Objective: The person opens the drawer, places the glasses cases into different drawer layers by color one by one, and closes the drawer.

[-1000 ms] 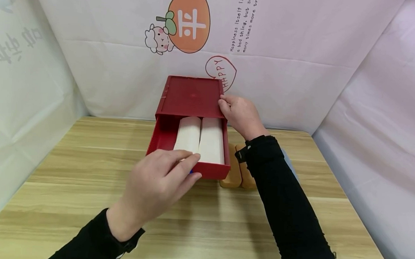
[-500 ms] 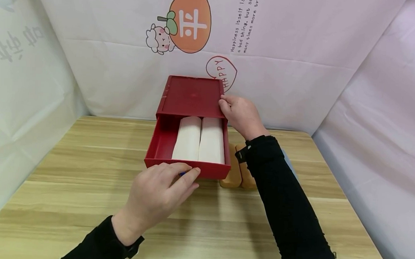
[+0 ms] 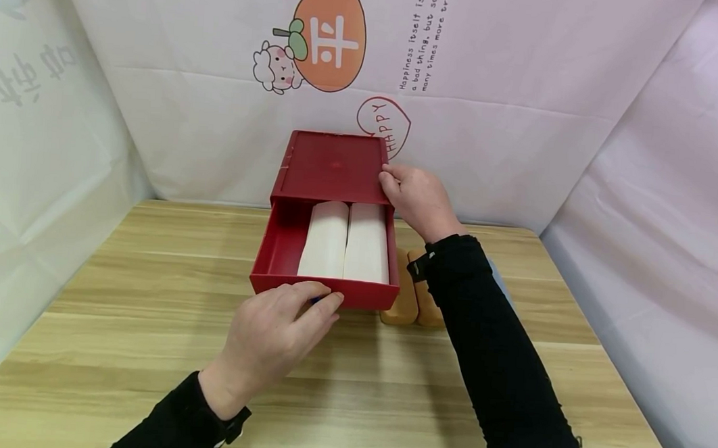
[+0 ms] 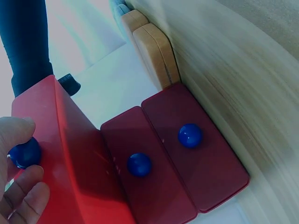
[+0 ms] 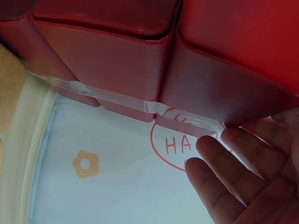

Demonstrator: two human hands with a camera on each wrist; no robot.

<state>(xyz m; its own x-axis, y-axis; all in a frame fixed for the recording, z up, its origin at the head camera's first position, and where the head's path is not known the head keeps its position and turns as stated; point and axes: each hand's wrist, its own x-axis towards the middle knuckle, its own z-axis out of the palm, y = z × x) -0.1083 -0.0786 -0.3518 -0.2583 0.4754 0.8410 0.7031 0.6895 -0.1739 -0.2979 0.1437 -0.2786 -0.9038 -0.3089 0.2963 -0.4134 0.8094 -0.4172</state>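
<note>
A red drawer cabinet (image 3: 336,169) stands at the back of the table, its top drawer (image 3: 281,247) pulled out. Two long white rolls (image 3: 324,242) lie side by side in the drawer's right part; their exact kind is unclear. With thumb and fingers, my left hand (image 3: 268,334) pinches the blue knob (image 4: 27,153) on that drawer's front. My right hand (image 3: 421,200) holds the cabinet's upper right edge, thumb on top. In the right wrist view, some fingers (image 5: 233,172) reach along the cabinet's side, the lower ones apart from it.
Below, two closed drawers (image 4: 161,182) carry blue knobs (image 4: 190,135). Tan rounded blocks (image 3: 400,297) stand right of the cabinet, with something light blue (image 3: 502,285) partly behind my right sleeve. Clear tape (image 5: 117,98) runs along the cabinet. White printed cloth (image 3: 494,89) surrounds the table (image 3: 145,348).
My left hand has dropped slightly, from over the drawer's front edge to just below its rim, uncovering that edge. The drawer, cabinet and right hand look unmoved.
</note>
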